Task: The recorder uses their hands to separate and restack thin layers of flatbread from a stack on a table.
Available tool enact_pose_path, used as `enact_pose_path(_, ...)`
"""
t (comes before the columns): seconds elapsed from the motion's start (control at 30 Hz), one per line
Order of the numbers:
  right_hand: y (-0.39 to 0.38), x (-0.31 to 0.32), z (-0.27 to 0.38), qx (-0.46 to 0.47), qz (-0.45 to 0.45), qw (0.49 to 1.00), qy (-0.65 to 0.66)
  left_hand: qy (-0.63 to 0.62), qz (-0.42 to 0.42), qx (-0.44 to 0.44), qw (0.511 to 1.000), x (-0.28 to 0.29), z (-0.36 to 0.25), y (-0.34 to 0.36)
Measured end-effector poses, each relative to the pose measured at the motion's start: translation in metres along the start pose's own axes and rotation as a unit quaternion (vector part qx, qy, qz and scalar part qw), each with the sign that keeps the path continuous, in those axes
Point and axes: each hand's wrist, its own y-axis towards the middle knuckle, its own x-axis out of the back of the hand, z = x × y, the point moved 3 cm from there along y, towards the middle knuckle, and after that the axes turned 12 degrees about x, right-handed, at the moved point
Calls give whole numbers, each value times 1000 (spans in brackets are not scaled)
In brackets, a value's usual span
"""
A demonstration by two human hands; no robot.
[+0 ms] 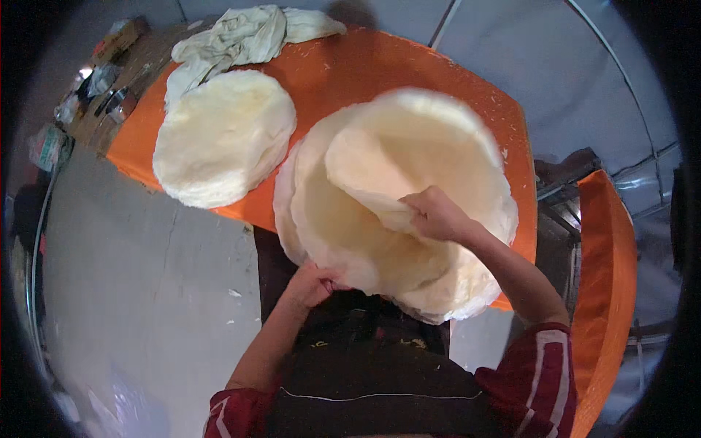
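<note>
A pile of thin, round, cream-coloured sheets, much like large flatbreads (483, 281), lies at the near right of an orange-covered table (336, 58). My right hand (440, 213) is closed on the folded-over edge of the upper flatbread (372, 164), which curls up over the pile. At the pile's near left, my left hand (314, 283) pinches the rim of a sheet hanging past the table's front edge. Some fingers of both hands are hidden. Motion blurs the far rim of the upper sheet.
Another pile of round sheets (223, 139) lies on the table to the left. Behind it is a crumpled off-white cloth (241, 36). An orange-covered panel (606, 285) stands at the right. Assorted items, including a metal cup (120, 104), lie at the far left.
</note>
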Motion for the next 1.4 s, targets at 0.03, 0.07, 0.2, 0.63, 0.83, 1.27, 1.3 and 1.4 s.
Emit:
enact_pose_path(0.03,0,-12,-24,7,0,998,68,-29,66,24,997,-2,-4,-5)
enact_pose_path(0.07,-9,-10,-50,-93,-76,983,142,-31,66,23,997,-1,-2,-6)
enact_pose_path(0.2,18,64,-5,-207,-90,946,233,8,-15,-70,997,9,17,-5)
enact_pose_path(0.63,16,80,-8,-102,-10,994,26,433,178,-9,883,-89,6,70)
enact_pose_path(0.83,14,66,79,41,-13,973,-227,185,-37,-361,913,-97,-100,58)
enact_pose_path(1.27,47,-17,83,-63,118,983,-128,161,-316,-71,932,32,-34,-23)
enact_pose_path(1.3,45,-49,81,-43,123,985,-112,163,-312,-73,933,34,-32,-16)
enact_pose_path(1.4,53,-83,54,-16,144,988,-53,87,-207,-126,966,37,-24,-10)
